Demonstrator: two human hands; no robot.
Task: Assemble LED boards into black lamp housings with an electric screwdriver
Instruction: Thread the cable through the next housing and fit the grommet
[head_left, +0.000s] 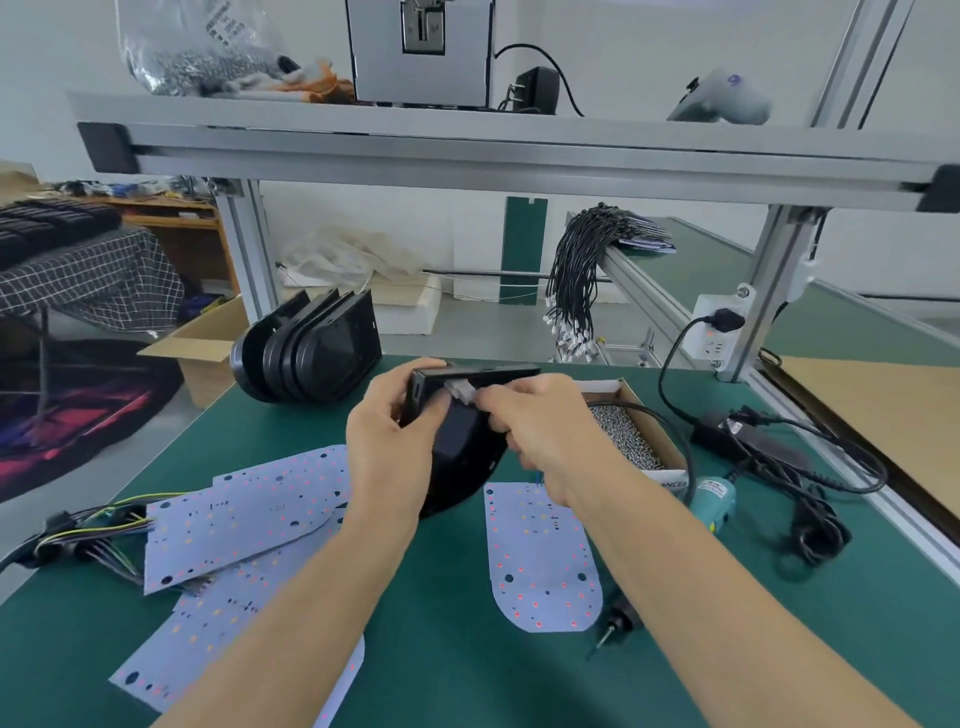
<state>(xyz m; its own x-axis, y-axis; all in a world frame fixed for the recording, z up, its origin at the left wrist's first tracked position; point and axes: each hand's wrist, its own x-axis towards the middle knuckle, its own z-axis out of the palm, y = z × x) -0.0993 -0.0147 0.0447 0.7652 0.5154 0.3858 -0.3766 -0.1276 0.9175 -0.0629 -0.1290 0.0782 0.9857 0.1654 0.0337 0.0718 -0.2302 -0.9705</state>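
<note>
At frame centre, the left hand (387, 441) gripped a black housing (457, 447) tilted above the worktop (467, 665), apparently so the right hand (535, 426) could pinch its white connector (460, 388); an LED board (543, 561) lay just below.

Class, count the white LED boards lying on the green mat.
4: one right LED board by the right forearm; three overlapping at left; more may be hidden underneath.

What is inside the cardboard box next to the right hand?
The box holds a heap of small silver screws. A black cable lies across it, and the right hand covers its near left part, so the rest is hidden.
</note>
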